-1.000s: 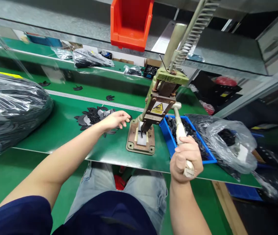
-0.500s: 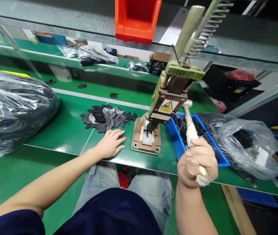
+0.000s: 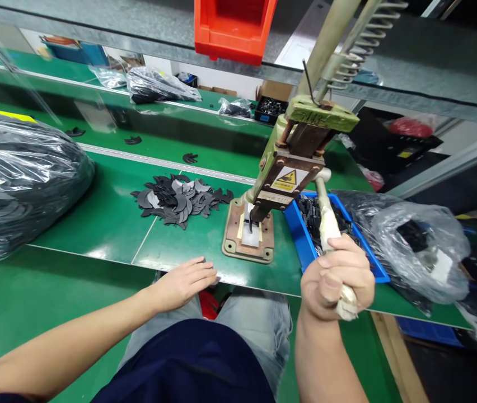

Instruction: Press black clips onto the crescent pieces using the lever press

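My right hand [image 3: 339, 280] is wrapped round the tape-covered lever handle [image 3: 330, 226] of a green hand press [image 3: 291, 173]. The press ram is down at the metal fixture [image 3: 251, 234] on its base, where a small dark piece shows. My left hand [image 3: 186, 282] is at the table's front edge, palm down, with fingers stretched out; what lies under its fingertips, if anything, is hidden. Beyond it, left of the press, lies a pile of curved black and grey pieces [image 3: 182, 198].
A blue bin [image 3: 301, 240] of black parts stands right of the press, beside an open plastic bag [image 3: 423, 246]. A large filled bag [image 3: 24, 184] sits at the left. An orange-red bin [image 3: 234, 33] hangs over the shelf edge. Several loose black pieces [image 3: 190, 158] lie behind the pile.
My left hand has drawn back from beside the pile to the table's front edge. My right hand stays on the lever, and the ram remains down. The view has shifted slightly.
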A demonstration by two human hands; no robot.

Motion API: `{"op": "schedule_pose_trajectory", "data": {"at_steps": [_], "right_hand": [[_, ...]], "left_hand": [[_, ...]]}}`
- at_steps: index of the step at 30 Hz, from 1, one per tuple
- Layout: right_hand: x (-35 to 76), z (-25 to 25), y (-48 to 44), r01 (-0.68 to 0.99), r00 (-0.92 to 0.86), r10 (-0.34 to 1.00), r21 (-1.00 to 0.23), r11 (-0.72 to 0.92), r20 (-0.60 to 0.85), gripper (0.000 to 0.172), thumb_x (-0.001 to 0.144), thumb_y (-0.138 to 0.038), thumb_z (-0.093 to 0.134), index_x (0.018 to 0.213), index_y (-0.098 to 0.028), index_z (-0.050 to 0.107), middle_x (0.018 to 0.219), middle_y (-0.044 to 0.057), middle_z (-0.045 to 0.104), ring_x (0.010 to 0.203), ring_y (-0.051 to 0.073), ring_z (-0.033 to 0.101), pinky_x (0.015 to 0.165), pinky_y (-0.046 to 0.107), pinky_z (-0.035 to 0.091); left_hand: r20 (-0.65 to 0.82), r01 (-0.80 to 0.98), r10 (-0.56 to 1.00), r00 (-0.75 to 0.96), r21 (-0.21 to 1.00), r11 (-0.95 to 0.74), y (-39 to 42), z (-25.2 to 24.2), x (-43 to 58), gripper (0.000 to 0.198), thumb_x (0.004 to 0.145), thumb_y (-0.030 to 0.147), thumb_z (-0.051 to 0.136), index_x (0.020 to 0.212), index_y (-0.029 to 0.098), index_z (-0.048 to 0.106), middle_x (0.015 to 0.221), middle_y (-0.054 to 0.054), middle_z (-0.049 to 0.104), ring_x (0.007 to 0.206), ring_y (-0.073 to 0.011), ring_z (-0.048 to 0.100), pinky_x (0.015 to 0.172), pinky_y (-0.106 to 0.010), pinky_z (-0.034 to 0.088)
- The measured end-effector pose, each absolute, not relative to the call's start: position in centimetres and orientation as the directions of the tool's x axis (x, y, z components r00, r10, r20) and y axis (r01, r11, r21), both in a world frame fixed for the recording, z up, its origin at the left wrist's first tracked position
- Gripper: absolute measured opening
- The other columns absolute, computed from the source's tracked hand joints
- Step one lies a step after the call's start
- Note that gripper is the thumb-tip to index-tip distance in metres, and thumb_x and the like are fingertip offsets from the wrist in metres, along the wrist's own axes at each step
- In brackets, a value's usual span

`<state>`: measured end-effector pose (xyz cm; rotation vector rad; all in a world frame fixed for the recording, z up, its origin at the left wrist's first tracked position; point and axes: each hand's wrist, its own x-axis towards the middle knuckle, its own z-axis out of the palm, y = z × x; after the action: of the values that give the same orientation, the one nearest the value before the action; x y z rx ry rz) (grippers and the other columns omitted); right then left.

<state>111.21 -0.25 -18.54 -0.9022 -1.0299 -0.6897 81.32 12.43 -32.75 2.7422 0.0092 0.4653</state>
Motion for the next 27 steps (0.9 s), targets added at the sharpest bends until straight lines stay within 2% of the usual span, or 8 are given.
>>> {"op": "schedule_pose_trajectory", "data": {"at_steps": [3,5,8,10,13,15,21,27], "right_hand": [[111.2,-18.5,-0.4,0.833,0.365,-0.045,-0.305,0.462,0.93,0.03,0.09,-0.041,0.072,0.068,-0.027,0.056,0.061,-0.004,0.054,0.079,0.022,0.07,0.098,0.057,0.056],[111.3,-18.5,-0.4,0.836,0.364,-0.038,-0.308,0.454,0.931,0.03,0.09,-0.042,0.07,0.068,-0.027,0.056,0.061,-0.004,0.053,0.079,0.022,0.07,0.097,0.058,0.056],[111.4,-18.5,-0.3,0.837,0.356,-0.057,-0.291,0.463,0.933,0.032,0.09,-0.042,0.07,0.067,-0.027,0.054,0.061,-0.004,0.052,0.078,0.022,0.069,0.094,0.056,0.056],[111.4,-18.4,-0.3,0.837,0.351,-0.057,-0.285,0.466,0.935,0.031,0.089,-0.041,0.07,0.067,-0.026,0.054,0.061,-0.004,0.052,0.078,0.022,0.069,0.092,0.055,0.056],[111.3,-18.4,-0.4,0.835,0.352,-0.028,-0.301,0.461,0.936,0.031,0.089,-0.041,0.07,0.067,-0.025,0.054,0.061,-0.004,0.054,0.078,0.022,0.07,0.093,0.055,0.056],[111.2,-18.3,-0.7,0.83,0.357,-0.008,-0.313,0.462,0.934,0.031,0.088,-0.04,0.07,0.066,-0.025,0.054,0.062,-0.004,0.054,0.079,0.022,0.07,0.095,0.055,0.056],[111.1,-18.2,-0.8,0.832,0.346,0.016,-0.315,0.457,0.938,0.032,0.089,-0.039,0.07,0.066,-0.025,0.052,0.062,-0.004,0.053,0.079,0.022,0.068,0.093,0.054,0.056],[111.3,-18.2,-0.1,0.843,0.328,-0.061,-0.263,0.47,0.943,0.032,0.088,-0.04,0.069,0.067,-0.024,0.052,0.06,-0.004,0.05,0.075,0.021,0.067,0.089,0.051,0.056]], "left_hand": [[0.397,-0.105,0.094,0.913,0.452,-0.886,12.5,-32.0,81.2,0.046,0.106,0.013,0.046,0.146,0.027,0.066,0.142,-0.011,0.073,0.137,-0.0229,0.066,0.119,-0.044,0.052],[0.397,-0.01,0.267,0.878,0.572,-0.82,13.1,-30.7,82.2,0.036,0.107,0.022,0.051,0.136,0.026,0.071,0.133,-0.012,0.075,0.123,-0.0219,0.071,0.106,-0.037,0.059],[0.259,0.205,0.588,0.766,0.768,-0.606,15.1,-28.4,85.4,0.024,0.105,0.041,0.06,0.111,0.024,0.075,0.102,-0.007,0.076,0.093,-0.0196,0.073,0.087,-0.032,0.061],[0.107,0.265,0.704,0.702,0.879,-0.397,16.8,-27.2,88.2,0.029,0.101,0.051,0.063,0.099,0.022,0.069,0.088,-0.003,0.073,0.077,-0.0167,0.07,0.073,-0.028,0.059],[-0.06,0.229,0.703,0.709,0.962,-0.149,19.3,-26.2,92.4,0.035,0.096,0.054,0.07,0.093,0.021,0.061,0.073,0.001,0.068,0.064,-0.0145,0.067,0.062,-0.024,0.054],[-0.109,0.211,0.67,0.734,0.975,-0.072,20.4,-26.0,94.7,0.036,0.092,0.052,0.077,0.091,0.02,0.061,0.069,0.001,0.067,0.062,-0.0144,0.068,0.06,-0.024,0.054],[-0.118,0.214,0.633,0.765,0.974,-0.078,21.8,-26.6,98.0,0.021,0.092,0.035,0.078,0.093,0.017,0.068,0.069,0.001,0.07,0.058,-0.0131,0.067,0.058,-0.023,0.054],[-0.167,0.264,0.601,0.782,0.961,-0.076,22.3,-26.6,98.5,0.025,0.09,0.035,0.082,0.083,0.018,0.065,0.066,0.001,0.069,0.056,-0.0121,0.066,0.053,-0.021,0.052]]}}
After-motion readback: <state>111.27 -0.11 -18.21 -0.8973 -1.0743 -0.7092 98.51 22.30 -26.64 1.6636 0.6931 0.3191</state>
